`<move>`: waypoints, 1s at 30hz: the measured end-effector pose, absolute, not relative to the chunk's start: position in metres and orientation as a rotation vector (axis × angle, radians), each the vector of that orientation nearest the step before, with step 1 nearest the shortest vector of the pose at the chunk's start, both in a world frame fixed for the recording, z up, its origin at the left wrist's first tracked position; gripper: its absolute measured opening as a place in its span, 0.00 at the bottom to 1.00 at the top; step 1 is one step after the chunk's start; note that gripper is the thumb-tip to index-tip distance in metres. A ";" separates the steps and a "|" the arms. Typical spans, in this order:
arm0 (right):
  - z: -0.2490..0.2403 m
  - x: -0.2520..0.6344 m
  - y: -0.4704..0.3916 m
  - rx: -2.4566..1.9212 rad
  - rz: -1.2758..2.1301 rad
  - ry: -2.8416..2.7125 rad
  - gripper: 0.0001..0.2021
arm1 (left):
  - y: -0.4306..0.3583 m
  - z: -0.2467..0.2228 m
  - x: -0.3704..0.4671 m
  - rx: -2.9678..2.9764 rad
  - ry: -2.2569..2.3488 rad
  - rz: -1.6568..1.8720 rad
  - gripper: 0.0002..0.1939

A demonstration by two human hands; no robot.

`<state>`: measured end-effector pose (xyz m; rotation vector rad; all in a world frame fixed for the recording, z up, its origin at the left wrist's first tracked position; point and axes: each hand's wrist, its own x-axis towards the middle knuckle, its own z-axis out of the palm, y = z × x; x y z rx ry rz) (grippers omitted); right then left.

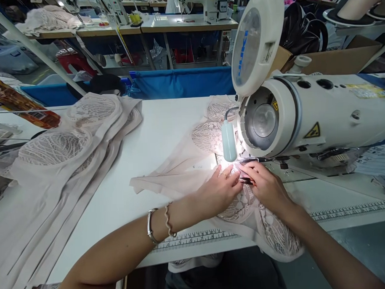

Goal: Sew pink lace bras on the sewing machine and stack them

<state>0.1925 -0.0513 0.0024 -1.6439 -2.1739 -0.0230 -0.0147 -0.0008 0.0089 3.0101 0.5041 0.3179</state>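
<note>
A pale pink lace garment [208, 137] with cup-shaped panels lies under the sewing machine [330, 110] and hangs over the table's front edge. My left hand [221, 187] rests on it just left of the needle area, fingers stretched out on the cloth. Close on the right, my right hand [266, 186] is closed with its fingertips at the lit lace. Small dark thread snips [247, 181] poke out from under its fingers, pointing left. A pale green lamp [228, 141] lights the spot above both hands. The needle itself is hidden.
Similar pink garments [94, 152] are piled on the left of the white table [160, 116]. A ruler strip [196, 240] runs along its front edge. The machine's round cover [258, 41] stands raised. Behind hangs a blue cloth trough [184, 83], with more sewing machines beyond.
</note>
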 end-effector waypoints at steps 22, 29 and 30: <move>0.010 0.174 -0.106 -1.815 -0.274 -2.075 0.18 | 0.019 0.012 -0.020 3.096 0.185 0.473 0.13; 0.006 0.203 -0.076 -1.548 -0.256 -2.172 0.10 | 0.021 0.005 -0.020 3.014 0.221 0.562 0.15; 0.007 0.207 -0.072 -1.576 -0.207 -2.180 0.07 | 0.022 0.006 -0.019 2.989 0.213 0.568 0.15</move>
